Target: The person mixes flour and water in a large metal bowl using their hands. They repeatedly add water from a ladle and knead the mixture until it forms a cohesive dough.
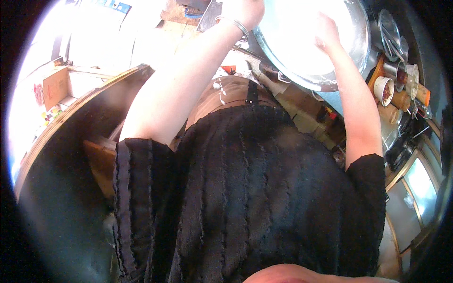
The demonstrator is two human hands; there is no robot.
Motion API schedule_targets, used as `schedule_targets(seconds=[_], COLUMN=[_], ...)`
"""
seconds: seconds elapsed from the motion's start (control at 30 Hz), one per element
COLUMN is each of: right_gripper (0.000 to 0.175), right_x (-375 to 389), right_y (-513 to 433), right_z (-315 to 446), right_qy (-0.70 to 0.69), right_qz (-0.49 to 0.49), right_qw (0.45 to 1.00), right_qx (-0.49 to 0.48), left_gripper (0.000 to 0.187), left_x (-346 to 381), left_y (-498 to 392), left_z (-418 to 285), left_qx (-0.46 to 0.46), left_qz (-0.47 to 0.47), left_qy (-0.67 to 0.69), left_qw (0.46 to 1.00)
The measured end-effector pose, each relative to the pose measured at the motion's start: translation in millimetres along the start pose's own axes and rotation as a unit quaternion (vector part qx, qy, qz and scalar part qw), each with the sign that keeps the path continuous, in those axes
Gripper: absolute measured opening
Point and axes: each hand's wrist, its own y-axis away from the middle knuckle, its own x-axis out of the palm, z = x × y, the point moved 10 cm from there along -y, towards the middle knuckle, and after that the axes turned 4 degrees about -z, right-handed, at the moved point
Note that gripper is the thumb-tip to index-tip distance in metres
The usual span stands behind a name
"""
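Observation:
A large round metal basin [327, 85] is cut off by the top edge of the head view. Its inside is overexposed, and a white mass [293, 46] fills much of it. My right hand [326, 33] reaches over the right rim into the basin, its fingers bent against the white; what they touch is washed out. At the basin's left rim is my left hand [249, 12], a metal bangle on its wrist. The top edge cuts off its fingers, so whether it grips the rim is hidden.
To the right stand a wire-like metal utensil group [391, 40], a white cup [383, 91] with dark reddish contents and several wooden-toned containers [400, 100]. A curved wooden edge [88, 93] runs along the left, with a cardboard box [56, 86] beyond. White spatters mark the brown apron [230, 92].

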Motion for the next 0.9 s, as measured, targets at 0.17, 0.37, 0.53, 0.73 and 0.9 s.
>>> schedule_targets(seconds=[0.17,0.37,0.53,0.73,0.9], right_gripper=[0.024,0.026,0.027,0.031,0.052], right_x=[-0.8,-26.4,-29.9,-55.0,-90.9], right_y=[5.8,19.6,30.3,30.5,-19.2], right_z=[-25.0,-27.5,-32.3,-20.3,-15.7], right_qy=[-0.277,-0.295,-0.236,-0.043,-0.054], right_qz=[0.035,0.014,0.043,0.21,0.238], right_qw=[0.948,0.945,0.965,0.975,0.969], right_qx=[0.152,0.138,0.103,0.063,0.024], left_gripper=[0.069,0.068,0.074,0.083,0.073], left_x=[4.4,21.3,21.4,29.6,33.5], left_y=[-2.4,-21.7,-9.1,27.2,21.7], left_z=[5.2,6.9,20.9,21.6,29.9], left_qx=[-0.025,-0.085,-0.139,-0.1,-0.125], left_qz=[0.021,0.13,0.169,0.183,0.184], left_qy=[-0.013,0.093,0.023,0.059,0.014], left_qw=[0.999,0.983,0.975,0.976,0.975])
